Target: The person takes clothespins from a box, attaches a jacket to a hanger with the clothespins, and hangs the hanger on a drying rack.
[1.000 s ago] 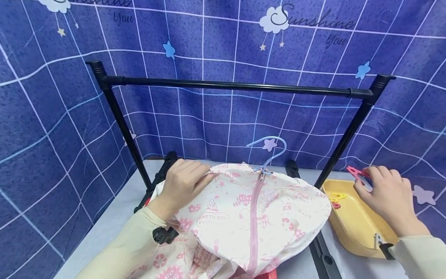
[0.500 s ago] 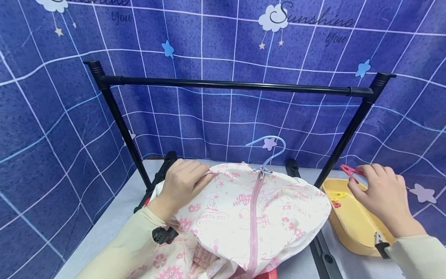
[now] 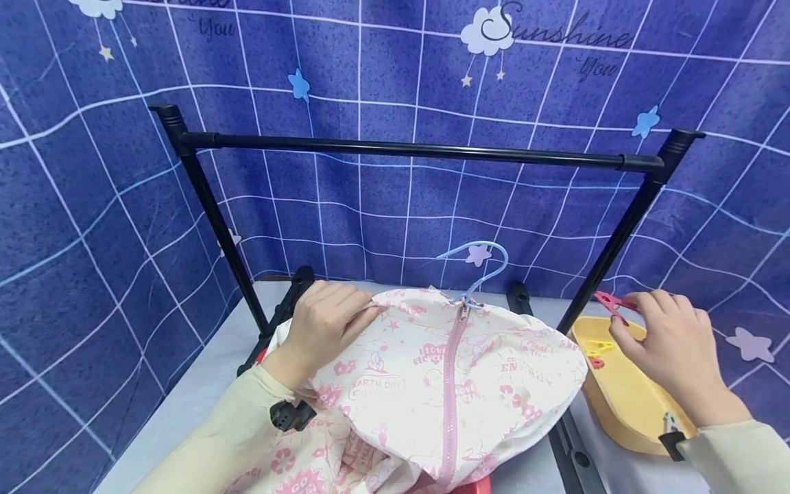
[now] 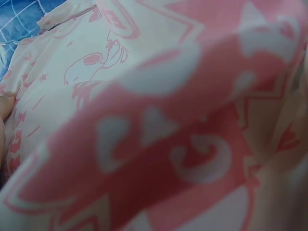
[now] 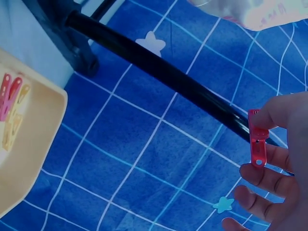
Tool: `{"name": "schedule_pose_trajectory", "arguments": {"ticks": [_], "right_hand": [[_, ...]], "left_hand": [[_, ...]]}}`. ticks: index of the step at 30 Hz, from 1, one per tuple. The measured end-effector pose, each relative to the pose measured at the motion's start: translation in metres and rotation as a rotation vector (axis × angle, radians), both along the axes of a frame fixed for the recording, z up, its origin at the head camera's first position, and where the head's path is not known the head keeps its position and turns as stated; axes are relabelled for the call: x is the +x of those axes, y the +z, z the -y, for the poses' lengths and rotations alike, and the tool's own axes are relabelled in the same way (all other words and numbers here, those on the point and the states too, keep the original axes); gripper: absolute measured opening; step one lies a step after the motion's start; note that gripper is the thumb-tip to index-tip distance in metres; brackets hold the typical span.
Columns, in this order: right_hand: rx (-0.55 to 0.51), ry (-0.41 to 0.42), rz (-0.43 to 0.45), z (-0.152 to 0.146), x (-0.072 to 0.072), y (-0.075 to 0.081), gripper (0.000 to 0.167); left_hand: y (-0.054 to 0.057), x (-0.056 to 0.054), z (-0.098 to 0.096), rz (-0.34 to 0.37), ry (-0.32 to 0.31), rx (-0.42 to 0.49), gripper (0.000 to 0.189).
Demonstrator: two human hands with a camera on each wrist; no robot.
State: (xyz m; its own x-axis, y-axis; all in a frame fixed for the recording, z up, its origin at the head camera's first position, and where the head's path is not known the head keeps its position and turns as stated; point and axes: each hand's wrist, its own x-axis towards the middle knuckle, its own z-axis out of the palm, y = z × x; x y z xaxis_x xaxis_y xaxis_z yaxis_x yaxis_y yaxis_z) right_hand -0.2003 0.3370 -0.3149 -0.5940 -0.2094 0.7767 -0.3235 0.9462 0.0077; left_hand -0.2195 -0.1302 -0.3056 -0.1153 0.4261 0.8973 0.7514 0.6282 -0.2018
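My left hand (image 3: 330, 326) grips the upper left edge of a white garment (image 3: 395, 370) with pink print and a pink zipper (image 3: 452, 391) down its front. The left wrist view is mostly filled by blurred pink-and-white cloth (image 4: 159, 125), with a fingertip at its left edge. A light blue hanger (image 3: 490, 271) pokes its hook up out of the garment's neck. To the right, above a yellow tray, my right hand (image 3: 669, 350) pinches a red clothespin (image 3: 611, 303) between thumb and fingers; the right wrist view shows the clothespin (image 5: 257, 139) upright in that pinch.
A black rack's crossbar (image 3: 420, 149) spans behind the garment, its feet on the pale table (image 3: 185, 405). The yellow tray (image 3: 611, 418) at right holds yellow and red clothespins (image 5: 14, 106). Part of a red container (image 3: 478, 487) shows beneath the garment. A blue grid curtain (image 3: 382, 82) hangs behind.
My right hand has moved left with the red clothespin, from over the tray's middle toward the rack's right post. The left hand and garment have stayed in place.
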Motion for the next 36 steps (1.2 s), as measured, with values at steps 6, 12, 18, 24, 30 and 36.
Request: {"name": "schedule_pose_trajectory", "arguments": {"ticks": [6,12,18,24,30,36], "right_hand": [[0.013,0.035,-0.042,0.004,0.001,0.001,0.036],[0.030,0.082,-0.101,0.011,0.003,0.002,0.044],[0.047,0.116,-0.162,0.021,0.005,0.005,0.052],[0.070,0.142,-0.187,0.033,0.010,0.010,0.054],[0.073,0.174,-0.225,0.040,0.012,0.012,0.051],[0.082,0.192,-0.231,0.048,0.016,0.015,0.047]], "left_hand": [[-0.001,-0.001,-0.001,-0.009,-0.006,-0.005,0.036],[-0.001,0.000,-0.001,0.003,-0.010,-0.004,0.036],[0.000,0.002,-0.001,0.016,-0.002,-0.008,0.037],[-0.001,0.001,-0.001,0.018,0.003,-0.009,0.038],[-0.003,0.000,-0.001,0.008,-0.005,-0.007,0.037],[-0.003,0.000,-0.001,0.017,0.005,-0.007,0.037]]}}
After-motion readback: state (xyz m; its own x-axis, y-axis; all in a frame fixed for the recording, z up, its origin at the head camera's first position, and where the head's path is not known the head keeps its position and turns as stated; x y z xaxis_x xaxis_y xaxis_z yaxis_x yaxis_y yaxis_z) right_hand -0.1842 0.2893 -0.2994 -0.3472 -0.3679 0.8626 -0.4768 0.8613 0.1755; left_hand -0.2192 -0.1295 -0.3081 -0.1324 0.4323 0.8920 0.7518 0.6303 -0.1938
